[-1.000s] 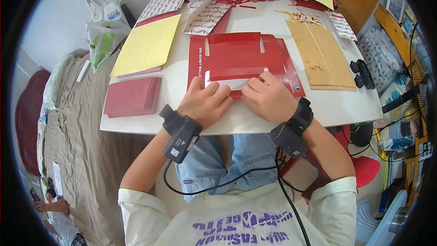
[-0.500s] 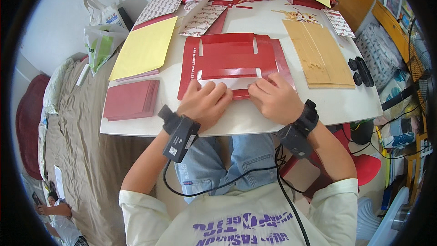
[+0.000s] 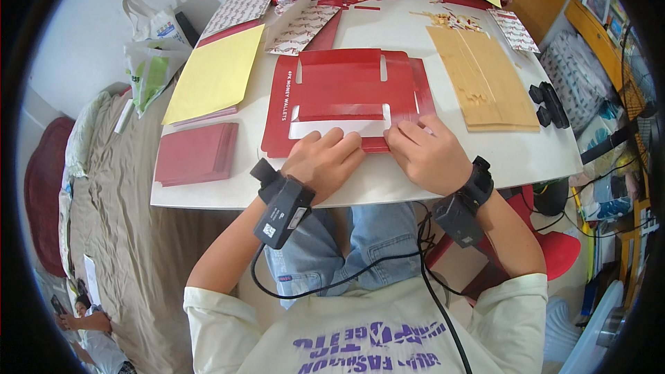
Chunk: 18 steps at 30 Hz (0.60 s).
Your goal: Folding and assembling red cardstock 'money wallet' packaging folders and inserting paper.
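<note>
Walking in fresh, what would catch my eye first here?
Probably the glossy red slotted cardboard sheet midway across the smooth white tabletop, with the left hand and right hand at its near edge. Next might come the large bright yellow paper sheet to its left, and the flat tan paper-like rectangle to its right.

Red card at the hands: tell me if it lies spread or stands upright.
Spread: the red card lies along the white table, its cut slots showing; near-edge folds I cannot tell.
</note>
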{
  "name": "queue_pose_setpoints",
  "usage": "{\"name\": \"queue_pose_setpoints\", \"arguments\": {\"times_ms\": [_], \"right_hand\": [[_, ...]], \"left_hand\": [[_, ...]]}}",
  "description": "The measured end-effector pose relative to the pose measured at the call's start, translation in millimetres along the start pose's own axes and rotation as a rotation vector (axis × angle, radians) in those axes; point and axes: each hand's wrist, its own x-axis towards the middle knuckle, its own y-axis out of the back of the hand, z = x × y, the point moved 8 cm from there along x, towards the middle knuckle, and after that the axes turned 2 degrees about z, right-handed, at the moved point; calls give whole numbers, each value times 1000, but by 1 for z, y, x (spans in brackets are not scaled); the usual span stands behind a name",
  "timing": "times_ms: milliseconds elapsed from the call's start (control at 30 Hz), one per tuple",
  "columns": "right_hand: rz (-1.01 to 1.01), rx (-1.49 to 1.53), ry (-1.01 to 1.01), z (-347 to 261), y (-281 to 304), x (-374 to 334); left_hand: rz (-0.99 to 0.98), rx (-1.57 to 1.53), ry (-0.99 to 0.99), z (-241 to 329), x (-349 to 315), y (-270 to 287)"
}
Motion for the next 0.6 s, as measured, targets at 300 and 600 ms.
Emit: {"name": "queue_pose_setpoints", "arguments": {"times_ms": [300, 600], "right_hand": [[-97, 125, -79, 16, 5, -15], [-192, 244, -245, 19, 1, -24]], "left_hand": [[-194, 133, 256, -41, -50, 10], [-105, 17, 200, -34, -59, 9]]}}
